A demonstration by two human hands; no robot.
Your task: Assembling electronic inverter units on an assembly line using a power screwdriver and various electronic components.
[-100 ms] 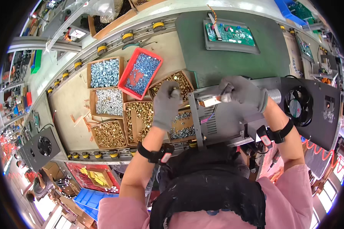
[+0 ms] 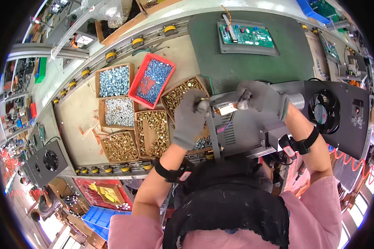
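Note:
My left hand (image 2: 190, 118), in a grey work glove, is closed in a pinch beside the left edge of a dark grey metal chassis (image 2: 249, 124). A small brass-coloured fastener shows at its fingertips; its exact kind is too small to tell. Over the chassis, my right hand (image 2: 259, 98), gloved too, has its fingers closed at the end of a small white-and-copper piece (image 2: 227, 109). Purple and blue wires (image 2: 225, 128) run below that piece. Under and behind my left hand lies a cardboard tray of brass-coloured bolts (image 2: 176, 97), partly hidden.
Left of the chassis stand several cardboard trays of fasteners (image 2: 119, 111) and a red bin (image 2: 172, 66) of small bluish parts. A green circuit board (image 2: 251, 36) on a metal plate rests on the green mat (image 2: 253, 70). A black fan (image 2: 323, 112) sits at the chassis's right end.
My left hand has moved right, from over the bolt trays to the chassis's left edge. My right hand stays nearly in place. The whole view has shifted slightly.

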